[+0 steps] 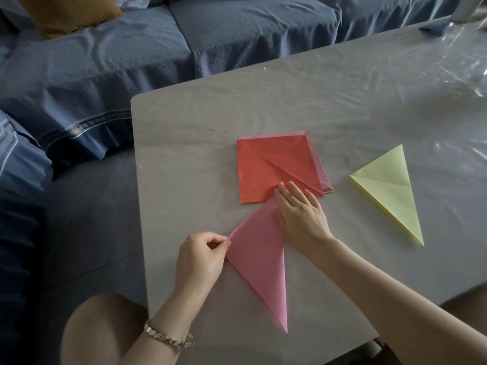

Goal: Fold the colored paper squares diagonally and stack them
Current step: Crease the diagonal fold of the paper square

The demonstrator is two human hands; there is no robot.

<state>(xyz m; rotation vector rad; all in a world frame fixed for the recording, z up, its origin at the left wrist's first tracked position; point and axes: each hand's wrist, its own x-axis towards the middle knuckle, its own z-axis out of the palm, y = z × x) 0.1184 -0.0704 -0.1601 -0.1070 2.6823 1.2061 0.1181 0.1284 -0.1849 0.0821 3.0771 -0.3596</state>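
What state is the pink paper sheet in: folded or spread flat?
Folded: the pink paper sheet lies as a triangle; the left hand pinches one corner, the right hand rests flat at its top.

Pink is being shown by the near triangle (259,259), red by the square (268,167), yellow by the far triangle (390,191).

Left hand (200,256) pinched, right hand (300,214) flat
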